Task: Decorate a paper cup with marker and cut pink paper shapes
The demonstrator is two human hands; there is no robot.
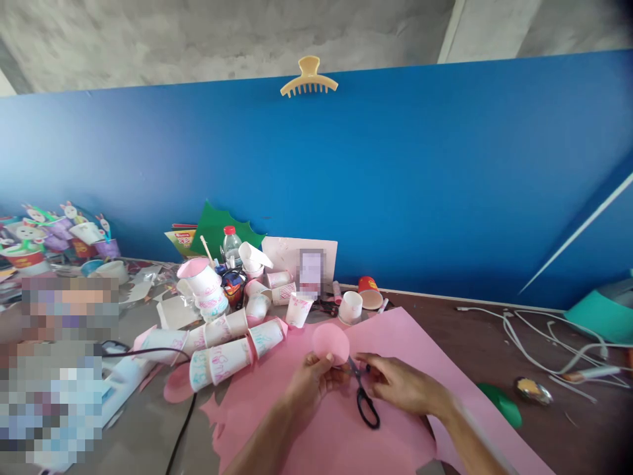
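Pinched between thumb and fingers of the left hand (316, 381), above a pink sheet (262, 382): a pink paper disc (330, 342), just beyond the knuckles. At its lower right edge, touching or just beside, slanting nearer and rightward from blades to handles: black-handled scissors (361, 390). Closest to those, loosely curled, with any grip hard to confirm: right hand (400, 381).

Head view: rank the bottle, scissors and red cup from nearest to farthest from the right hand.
1. Scissors: right by the right hand, on its left side.
2. Red cup: ahead, against the blue wall.
3. Bottle: ahead and well to the left.
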